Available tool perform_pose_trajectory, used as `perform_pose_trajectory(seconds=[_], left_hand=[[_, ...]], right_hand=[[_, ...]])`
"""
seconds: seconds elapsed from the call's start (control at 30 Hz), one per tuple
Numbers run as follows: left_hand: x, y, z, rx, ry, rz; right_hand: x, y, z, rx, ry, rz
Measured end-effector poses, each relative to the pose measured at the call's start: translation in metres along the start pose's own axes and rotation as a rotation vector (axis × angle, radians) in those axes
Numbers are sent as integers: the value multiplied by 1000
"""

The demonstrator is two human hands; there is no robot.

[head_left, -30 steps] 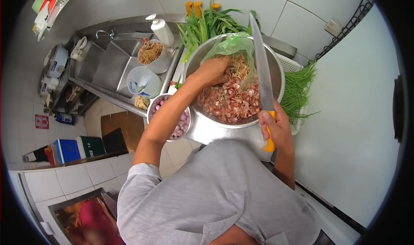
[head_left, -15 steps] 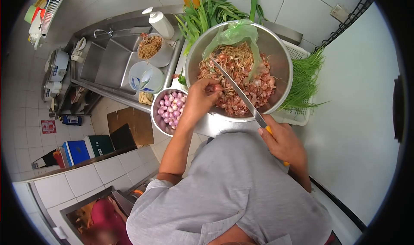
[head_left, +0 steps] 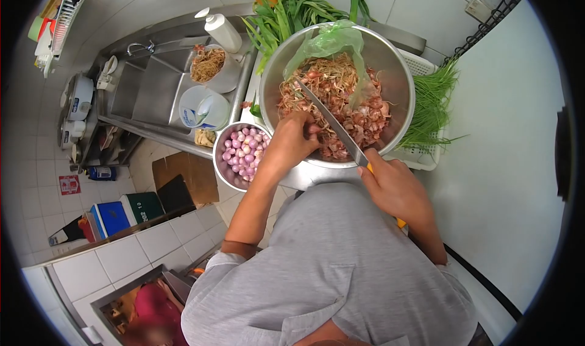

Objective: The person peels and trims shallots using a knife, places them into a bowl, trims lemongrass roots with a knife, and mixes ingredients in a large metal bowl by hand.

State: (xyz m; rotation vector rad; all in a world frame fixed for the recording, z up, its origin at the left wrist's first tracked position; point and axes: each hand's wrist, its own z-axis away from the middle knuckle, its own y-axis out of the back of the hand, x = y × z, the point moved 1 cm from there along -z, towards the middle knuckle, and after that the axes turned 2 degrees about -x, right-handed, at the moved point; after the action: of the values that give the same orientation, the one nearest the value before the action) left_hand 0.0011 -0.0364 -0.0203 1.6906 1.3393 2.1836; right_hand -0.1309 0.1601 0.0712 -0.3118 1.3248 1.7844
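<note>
My left hand is closed on a small reddish shallot over the near left part of a large metal bowl. Reddish skins and stringy roots fill much of that bowl, and a green plastic bag lies over its far side. My right hand grips the yellow handle of a long knife, whose blade slants up and left across the bowl, close beside the shallot. Peeled purple shallots sit in a smaller metal bowl to the left.
Left of the bowls is a steel sink with a tub of roots, a clear tub and a pump bottle. Leafy greens lie behind; thin green stalks fill a white basket. Another person appears at lower left.
My left hand came out of the bowl's middle toward its near edge with a shallot. The knife swung from upright down to a slant over the bowl, then stayed nearly the same.
</note>
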Motion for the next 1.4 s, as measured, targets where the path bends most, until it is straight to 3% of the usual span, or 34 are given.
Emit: perform_pose_trajectory(seconds=[0.1,0.17,0.37,0.57,0.8,1.0,1.17,1.4], left_hand=[[2,0,0,-15,87,130],[4,0,-1,-3,263,248],[-9,-9,-4,178,333,698],[-5,-7,-4,241,312,559],[-2,-20,-3,325,298,600],[12,-28,3,347,278,489],[9,-21,7,458,158,269],[26,9,4,572,63,279]], right_hand=[[-10,3,-6,9,14,46],[-14,4,-11,9,22,96],[-15,-1,-25,67,76,222],[-20,-1,-28,21,42,198],[-22,2,-29,-14,-1,196],[-19,-4,-62,75,102,79],[-20,-9,-84,19,133,22],[-14,-14,-90,8,150,68]])
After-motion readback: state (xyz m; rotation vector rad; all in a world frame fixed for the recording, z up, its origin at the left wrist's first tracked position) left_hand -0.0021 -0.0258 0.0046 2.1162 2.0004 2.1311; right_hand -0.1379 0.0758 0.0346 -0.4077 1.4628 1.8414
